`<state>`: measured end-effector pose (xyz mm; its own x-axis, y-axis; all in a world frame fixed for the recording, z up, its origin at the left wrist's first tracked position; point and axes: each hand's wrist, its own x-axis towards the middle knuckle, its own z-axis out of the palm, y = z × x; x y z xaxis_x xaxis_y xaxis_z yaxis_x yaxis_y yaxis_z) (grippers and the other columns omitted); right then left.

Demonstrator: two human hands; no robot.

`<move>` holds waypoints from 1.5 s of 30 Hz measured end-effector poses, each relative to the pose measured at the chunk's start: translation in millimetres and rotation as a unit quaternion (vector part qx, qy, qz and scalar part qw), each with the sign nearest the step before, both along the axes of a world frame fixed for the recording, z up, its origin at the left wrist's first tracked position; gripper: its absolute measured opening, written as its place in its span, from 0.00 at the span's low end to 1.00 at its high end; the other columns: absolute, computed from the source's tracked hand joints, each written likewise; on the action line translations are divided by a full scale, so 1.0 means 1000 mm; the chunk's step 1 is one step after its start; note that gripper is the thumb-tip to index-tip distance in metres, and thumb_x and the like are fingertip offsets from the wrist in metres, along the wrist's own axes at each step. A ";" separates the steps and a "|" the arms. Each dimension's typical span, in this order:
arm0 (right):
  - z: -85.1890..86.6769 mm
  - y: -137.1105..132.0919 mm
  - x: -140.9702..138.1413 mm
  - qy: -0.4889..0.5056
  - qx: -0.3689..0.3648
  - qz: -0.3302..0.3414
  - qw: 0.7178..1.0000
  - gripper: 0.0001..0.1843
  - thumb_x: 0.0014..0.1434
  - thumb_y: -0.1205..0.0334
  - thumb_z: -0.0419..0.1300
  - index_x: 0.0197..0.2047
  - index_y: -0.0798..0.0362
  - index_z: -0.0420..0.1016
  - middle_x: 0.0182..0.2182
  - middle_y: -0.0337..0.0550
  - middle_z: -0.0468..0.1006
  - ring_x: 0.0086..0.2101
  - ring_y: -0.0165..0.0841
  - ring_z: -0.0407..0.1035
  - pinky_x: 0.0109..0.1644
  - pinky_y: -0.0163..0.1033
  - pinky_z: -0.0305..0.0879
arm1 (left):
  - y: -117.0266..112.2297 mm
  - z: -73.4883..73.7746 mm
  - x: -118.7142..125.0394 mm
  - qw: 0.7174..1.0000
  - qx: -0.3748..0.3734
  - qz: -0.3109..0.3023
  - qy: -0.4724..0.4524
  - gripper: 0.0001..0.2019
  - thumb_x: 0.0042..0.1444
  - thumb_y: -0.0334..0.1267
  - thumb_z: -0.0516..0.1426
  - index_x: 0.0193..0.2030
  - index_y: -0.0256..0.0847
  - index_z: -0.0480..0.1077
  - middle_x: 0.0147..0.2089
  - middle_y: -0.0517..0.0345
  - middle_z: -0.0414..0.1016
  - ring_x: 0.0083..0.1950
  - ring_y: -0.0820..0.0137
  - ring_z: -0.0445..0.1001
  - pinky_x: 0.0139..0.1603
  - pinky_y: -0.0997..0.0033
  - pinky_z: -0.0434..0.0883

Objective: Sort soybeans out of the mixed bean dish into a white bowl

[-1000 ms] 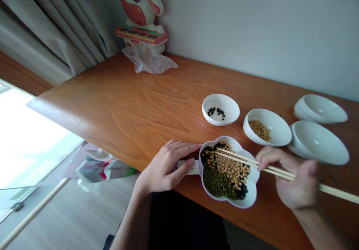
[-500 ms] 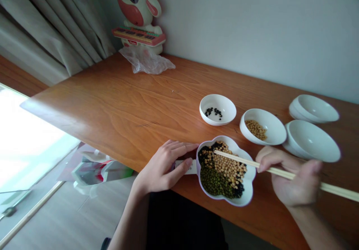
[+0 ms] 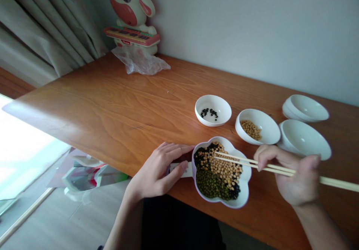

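My left hand (image 3: 159, 169) grips the short handle of a white, lilac-rimmed flower-shaped bowl (image 3: 246, 171), its thumb on the handle's white label and its fingertips against the rim. Inside lie yellow soybeans (image 3: 224, 165), green mung beans (image 3: 210, 182) and black beans (image 3: 200, 154). My right hand (image 3: 294, 175) is closed on a pair of pale chopsticks (image 3: 269, 167). Their tips are a little apart and reach the soybeans near the black ones; I cannot make out a bean between them. Behind stand a white bowl with a few black beans (image 3: 214, 102) and another with soybeans (image 3: 269, 128).
Two more white bowls, one farther back (image 3: 308, 107) and one nearer (image 3: 305, 137), stand at the right. A crumpled plastic bag (image 3: 143, 61) lies before a cow-shaped toy keyboard (image 3: 131, 34) against the wall. The wooden table's (image 3: 120, 107) front edge runs beneath my left wrist.
The chopstick tips have parted, from close together to slightly spread, over the same soybeans. The whole view has shifted a little; my left hand keeps its hold on the handle.
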<state>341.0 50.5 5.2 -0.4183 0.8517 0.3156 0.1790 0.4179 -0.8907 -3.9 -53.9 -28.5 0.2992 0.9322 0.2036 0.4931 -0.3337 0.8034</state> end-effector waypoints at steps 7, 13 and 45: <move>-0.002 0.002 0.000 0.006 -0.001 -0.001 1.000 0.48 0.77 0.23 0.38 0.25 0.45 0.82 0.22 0.44 0.77 0.26 0.40 0.69 0.34 0.47 0.65 | 0.000 0.000 0.000 1.000 0.000 -0.002 -0.005 0.24 0.80 0.43 0.57 0.78 0.48 0.74 0.74 0.48 0.82 0.68 0.50 0.84 0.69 0.49 0.74; -0.001 0.001 -0.001 -0.001 -0.012 -0.001 1.000 0.48 0.76 0.22 0.39 0.25 0.45 0.82 0.21 0.44 0.76 0.26 0.42 0.69 0.33 0.48 0.65 | 0.001 0.000 0.001 1.000 -0.001 0.001 -0.001 0.23 0.80 0.43 0.57 0.78 0.47 0.74 0.74 0.48 0.82 0.69 0.50 0.83 0.70 0.49 0.74; 0.002 0.004 0.002 -0.009 -0.001 0.032 0.999 0.48 0.75 0.20 0.39 0.27 0.45 0.82 0.23 0.42 0.78 0.26 0.39 0.71 0.33 0.46 0.67 | 0.000 0.001 0.001 1.000 -0.003 0.001 -0.006 0.24 0.80 0.42 0.57 0.78 0.47 0.74 0.73 0.49 0.83 0.67 0.51 0.84 0.69 0.52 0.74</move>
